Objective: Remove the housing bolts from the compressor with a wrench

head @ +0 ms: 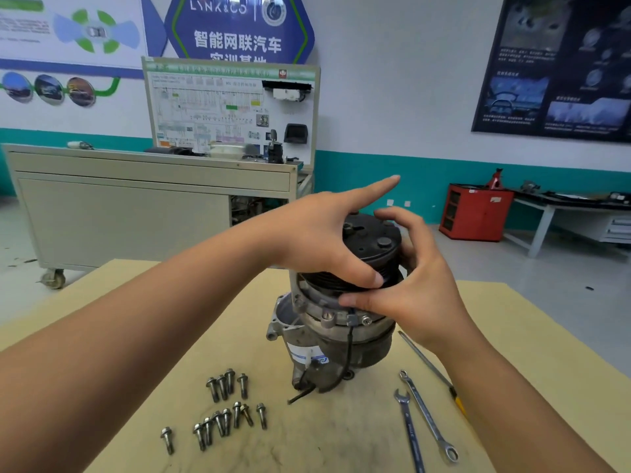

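The compressor (336, 339) stands upright on the yellow table (495, 319), its black pulley (370, 240) on top. My left hand (317, 233) wraps the pulley's left side, thumb across the grooves, index finger pointing away. My right hand (416, 278) cups the right side, its thumb on the rim under the pulley. A bolt head (327, 316) shows on the housing flange. Several removed bolts (222, 409) lie in front left. Two wrenches (425, 416) lie at the right, untouched.
A thin screwdriver (430, 368) with a yellow handle lies beside the wrenches. A black cable (348, 353) hangs down the compressor's front. Beyond the table stand a grey wheeled cabinet (136, 206) and a red cabinet (474, 211).
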A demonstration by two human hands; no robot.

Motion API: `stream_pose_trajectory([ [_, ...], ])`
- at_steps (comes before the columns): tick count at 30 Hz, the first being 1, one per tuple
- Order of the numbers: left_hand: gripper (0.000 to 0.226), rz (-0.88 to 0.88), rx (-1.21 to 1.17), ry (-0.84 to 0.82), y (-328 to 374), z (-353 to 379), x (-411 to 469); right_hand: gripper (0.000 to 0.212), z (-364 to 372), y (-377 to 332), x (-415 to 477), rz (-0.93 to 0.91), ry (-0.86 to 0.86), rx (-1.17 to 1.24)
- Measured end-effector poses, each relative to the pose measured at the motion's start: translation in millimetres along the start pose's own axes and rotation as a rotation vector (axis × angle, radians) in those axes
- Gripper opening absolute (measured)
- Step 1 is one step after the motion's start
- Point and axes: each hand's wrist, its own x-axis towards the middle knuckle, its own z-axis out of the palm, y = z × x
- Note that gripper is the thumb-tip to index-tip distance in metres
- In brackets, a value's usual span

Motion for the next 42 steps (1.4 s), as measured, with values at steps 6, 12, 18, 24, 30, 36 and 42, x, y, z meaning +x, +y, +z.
stream_pose_trajectory([
  [6,0.114,-0.004,-0.006,-0.112,14.4,34.5,1.4,0.090,-12.5,10.6,-41.9,0.117,0.041,0.006],
  [12,0.121,-0.038,-0.043,-0.197,13.6,68.3,0.5,0.093,-13.7,28.8,-73.9,0.232,0.070,0.010],
  [18,0.121,-0.050,0.018,-0.244,6.1,94.2,-3.5,0.097,-6.4,50.7,-95.4,0.337,0.072,0.016],
  [24,0.124,-0.061,0.042,-0.283,-2.5,111.4,-7.7,0.095,2.0,64.8,-107.9,0.385,0.073,0.042],
  [30,0.125,-0.097,0.062,-0.260,-7.7,121.8,-11.2,0.098,7.6,77.8,-115.8,0.397,0.085,0.042],
  [36,0.124,-0.099,0.073,-0.276,-8.1,124.8,-13.9,0.099,12.6,83.7,-120.7,0.401,0.108,0.039],
  [42,0.119,-0.081,0.126,-0.288,-5.8,126.3,-15.3,0.101,13.1,89.4,-124.7,0.402,0.117,0.023],
])
